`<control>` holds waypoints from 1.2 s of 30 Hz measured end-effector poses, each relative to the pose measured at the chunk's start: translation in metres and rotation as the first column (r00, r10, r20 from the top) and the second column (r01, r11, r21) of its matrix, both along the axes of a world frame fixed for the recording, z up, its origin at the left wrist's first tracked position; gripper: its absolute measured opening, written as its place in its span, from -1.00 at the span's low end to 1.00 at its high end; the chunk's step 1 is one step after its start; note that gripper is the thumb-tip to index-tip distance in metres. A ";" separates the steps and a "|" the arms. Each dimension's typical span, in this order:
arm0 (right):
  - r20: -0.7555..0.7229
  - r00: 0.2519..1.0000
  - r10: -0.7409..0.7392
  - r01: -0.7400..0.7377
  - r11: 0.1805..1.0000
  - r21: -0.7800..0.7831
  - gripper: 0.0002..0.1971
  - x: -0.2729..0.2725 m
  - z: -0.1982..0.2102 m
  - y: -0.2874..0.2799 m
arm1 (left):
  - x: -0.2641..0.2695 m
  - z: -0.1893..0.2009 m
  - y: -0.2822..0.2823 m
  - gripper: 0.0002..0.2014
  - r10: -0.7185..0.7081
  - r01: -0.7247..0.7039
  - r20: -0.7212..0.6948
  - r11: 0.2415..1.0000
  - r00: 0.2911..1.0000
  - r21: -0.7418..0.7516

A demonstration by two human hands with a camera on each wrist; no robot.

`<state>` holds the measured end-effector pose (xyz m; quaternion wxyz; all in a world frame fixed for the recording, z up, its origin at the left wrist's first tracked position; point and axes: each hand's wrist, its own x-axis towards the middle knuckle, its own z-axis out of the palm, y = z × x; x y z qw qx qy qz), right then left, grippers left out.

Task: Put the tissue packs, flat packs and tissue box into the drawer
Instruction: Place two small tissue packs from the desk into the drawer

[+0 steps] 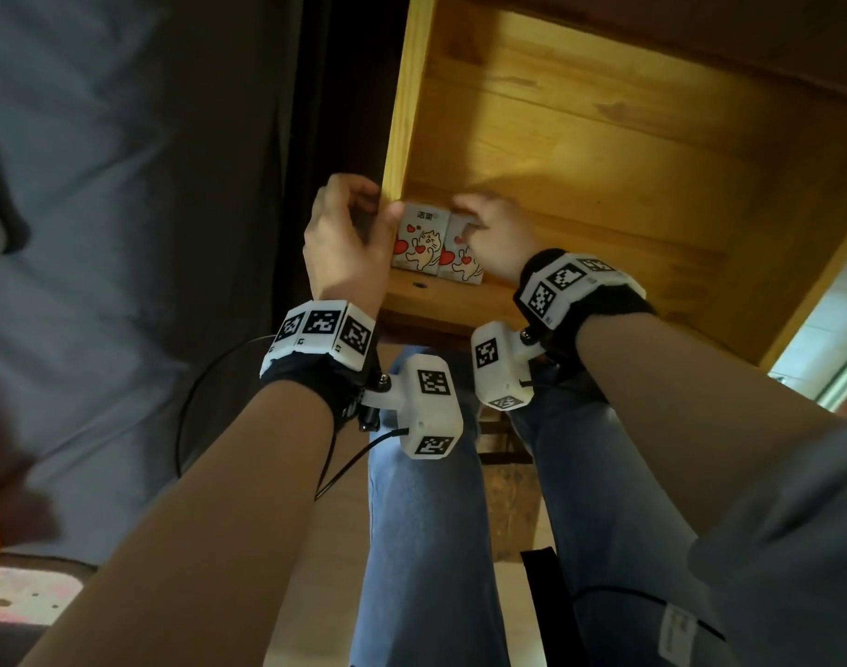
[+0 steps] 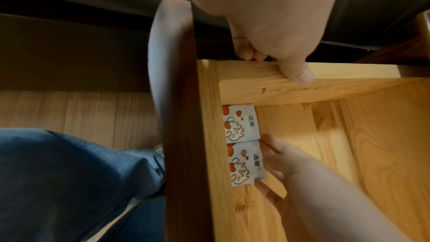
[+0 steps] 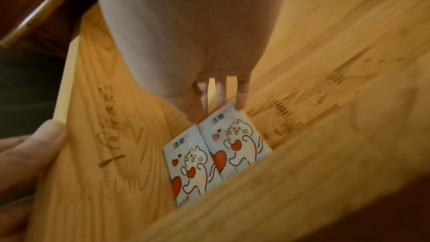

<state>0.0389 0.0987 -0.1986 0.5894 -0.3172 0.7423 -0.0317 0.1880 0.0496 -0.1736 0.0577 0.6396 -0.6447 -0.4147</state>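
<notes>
We had two tissue packs lying flat on the drawer (image 1: 556, 151) floor, side by side and touching, tucked into the corner where the front wall met the left side wall. Both were white with a cartoon cat and red hearts. The first tissue pack (image 1: 419, 240) sat right in the corner against the side wall; the second tissue pack (image 1: 460, 262) lay just beside it, further from that wall.

Our right hand (image 1: 496, 238) reached down into the drawer over the second pack. Its fingers (image 3: 242, 97) were nearly straight and spread, tips touching the pack's far edge, with the thumb at its near end; we could not tell whether that amounted to a pinch.

Our left hand (image 1: 347, 238) gripped the top edge of the left side wall near the front corner, thumb (image 2: 296, 73) pressed on the inner face and the other fingers curled over the outside.

Below the drawer front were our knees in blue jeans (image 1: 426, 522), above a wooden floor (image 2: 90, 115).
</notes>
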 end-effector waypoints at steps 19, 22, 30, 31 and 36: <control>0.110 0.980 -0.165 0.171 0.984 -0.047 -0.51 -0.031 0.036 0.006 | -0.039 0.035 0.000 -0.74 0.006 0.000 0.053 0.993 0.999 -0.116; 0.162 0.949 -0.271 0.287 0.955 -0.081 -0.64 -0.057 0.063 0.011 | -0.062 0.049 0.000 -0.78 -0.056 0.059 0.052 0.997 0.997 -0.051; 0.175 0.896 -0.407 0.437 0.876 -0.201 -0.78 -0.131 0.107 0.029 | -0.137 0.084 0.000 -0.84 -0.158 0.161 -0.082 0.986 0.984 0.037; 0.167 0.890 -0.425 0.454 0.860 -0.233 -0.80 -0.141 0.111 0.030 | -0.148 0.087 0.000 -0.85 -0.166 0.169 -0.099 0.985 0.981 0.023; 0.085 0.794 -0.601 0.568 0.686 -0.455 -0.92 -0.184 0.121 0.031 | -0.201 0.100 -0.004 -0.86 -0.241 0.237 -0.129 0.971 0.962 -0.045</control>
